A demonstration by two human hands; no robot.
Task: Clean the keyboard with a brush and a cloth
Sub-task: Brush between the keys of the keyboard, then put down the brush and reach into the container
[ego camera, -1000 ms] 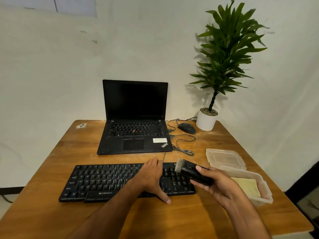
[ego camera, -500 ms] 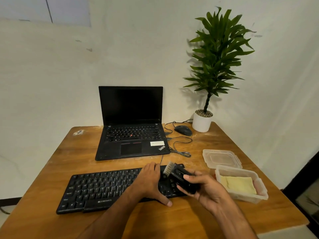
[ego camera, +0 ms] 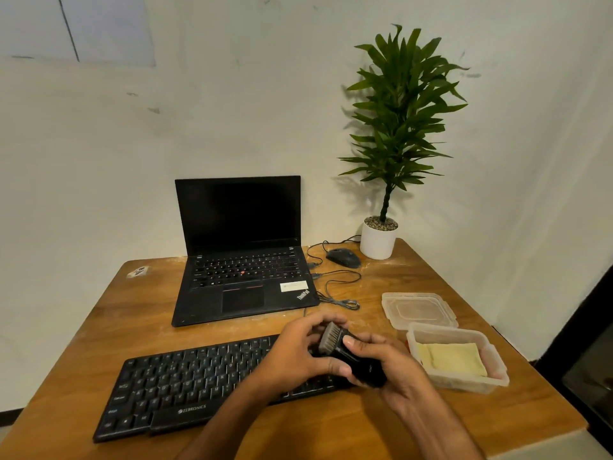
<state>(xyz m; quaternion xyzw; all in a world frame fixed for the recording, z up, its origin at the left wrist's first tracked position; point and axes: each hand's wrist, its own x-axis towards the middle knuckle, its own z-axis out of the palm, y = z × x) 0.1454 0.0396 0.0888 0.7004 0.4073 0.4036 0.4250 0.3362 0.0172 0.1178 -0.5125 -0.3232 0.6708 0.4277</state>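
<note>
- The right hand (ego camera: pixel 388 370) grips the black body of the brush (ego camera: pixel 348 355), fingers and thumb curled round it, above the right end of the keyboard (ego camera: pixel 185 380)
- The brush lies tilted, its grey bristles pointing up and away towards the laptop (ego camera: pixel 242 260)
- The left hand (ego camera: pixel 295 350) is also curled on the brush, its fingers arched over the bristle end and its thumb against the lower side of the body
- The keyboard lies flat on the wooden table (ego camera: pixel 99 327), near the front edge, its right end hidden behind the hands
- The yellow cloth (ego camera: pixel 452 358) lies folded inside the clear plastic box (ego camera: pixel 464 386) to the right of the keyboard
- The box's lid (ego camera: pixel 418 308) rests just behind it
- A mouse (ego camera: pixel 343 257) and a potted plant (ego camera: pixel 398 127) stand at the far right corner
</note>
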